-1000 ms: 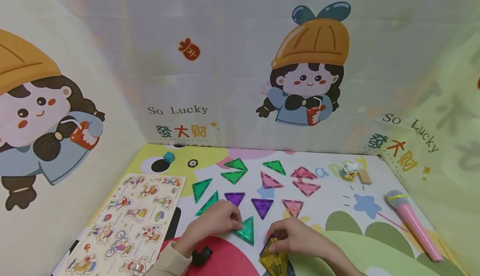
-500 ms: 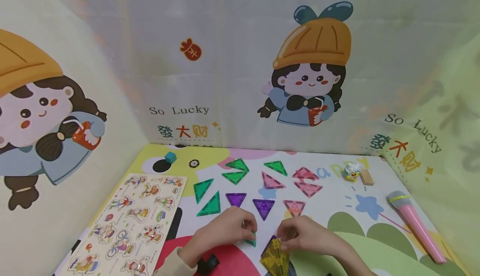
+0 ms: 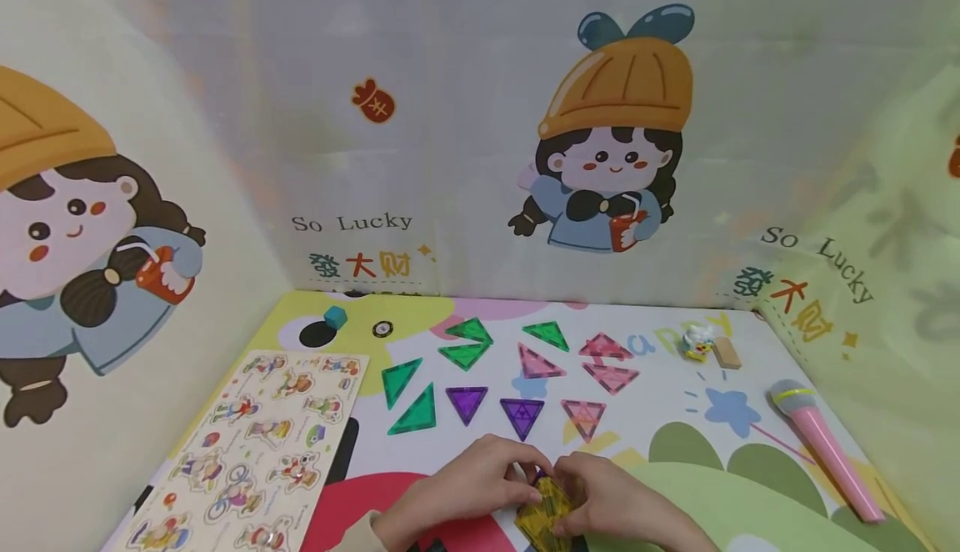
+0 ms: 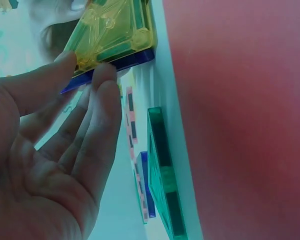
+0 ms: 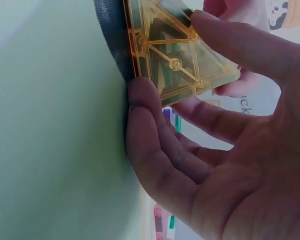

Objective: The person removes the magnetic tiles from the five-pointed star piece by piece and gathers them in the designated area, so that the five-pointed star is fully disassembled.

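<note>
Both hands meet at the front of the table around a small build of yellow see-through magnetic tiles (image 3: 544,514). My left hand (image 3: 487,477) pinches its far left side between thumb and fingertips; a purple tile (image 4: 135,59) edges the yellow one there. From the other side my right hand (image 3: 611,498) grips the build, thumb on one face and fingers curled along the lower edge. Green shows through the yellow tile (image 5: 175,62) in the right wrist view; whether that is a separate tile inside, I cannot tell. Fingers hide part of the build.
Beyond the hands lie loose triangular tiles: green (image 3: 414,412), purple (image 3: 522,416) and pink (image 3: 583,417). A wooden picture puzzle board (image 3: 255,444) lies at left. A pink toy microphone (image 3: 825,452), a small toy figure (image 3: 697,342) and a wooden block (image 3: 727,353) are at right.
My left hand has moved right with a green triangle tile to the yellow build; that tile is now hidden or in the build. My right hand keeps its hold on the yellow tiles.
</note>
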A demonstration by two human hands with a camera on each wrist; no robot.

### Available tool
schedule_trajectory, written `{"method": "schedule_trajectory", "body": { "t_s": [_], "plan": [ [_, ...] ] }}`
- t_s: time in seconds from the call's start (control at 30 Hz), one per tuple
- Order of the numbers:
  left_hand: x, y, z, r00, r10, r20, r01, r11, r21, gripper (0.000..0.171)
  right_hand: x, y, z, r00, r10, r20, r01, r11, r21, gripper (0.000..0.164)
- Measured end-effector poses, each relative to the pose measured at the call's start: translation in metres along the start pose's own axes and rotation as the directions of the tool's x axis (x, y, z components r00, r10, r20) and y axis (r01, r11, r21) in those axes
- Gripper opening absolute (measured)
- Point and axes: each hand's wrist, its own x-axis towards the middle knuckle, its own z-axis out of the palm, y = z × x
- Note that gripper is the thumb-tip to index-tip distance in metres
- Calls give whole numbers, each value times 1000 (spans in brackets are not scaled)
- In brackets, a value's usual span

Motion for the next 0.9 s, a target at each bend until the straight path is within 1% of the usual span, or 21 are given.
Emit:
{"method": "schedule_trajectory", "body": {
  "t_s": [0.2, 0.4, 0.53, 0.63, 0.77, 0.9],
  "plan": [
    [-1, 1, 1, 999, -45, -27, 46, 999, 12, 21, 2, -1, 4, 999, 39, 3, -39, 999, -12, 29],
    [-2, 2, 2, 997, -50, -60, 51, 998, 23, 20, 3, 0, 6, 999, 37, 3, -37, 999, -13, 27],
    [-2, 2, 3, 995, -43, -92, 46, 998, 32, 18, 3, 0, 10, 998, 66, 17, -67, 997, 38, 27],
    [-1, 1, 6, 994, -48, -97, 51, 998, 33, 17, 3, -1, 12, 996, 85, 28, -87, 993, 82, 27],
    [0, 0, 8, 993, -67, -99, 70, 997, 29, 15, 5, -2, 14, 998, 57, 9, -58, 996, 70, 22],
    [0, 0, 8, 991, -74, -115, 77, 997, 19, 12, 5, -1, 12, 999, 6, -31, -5, 999, 34, 14]
  ]
}}
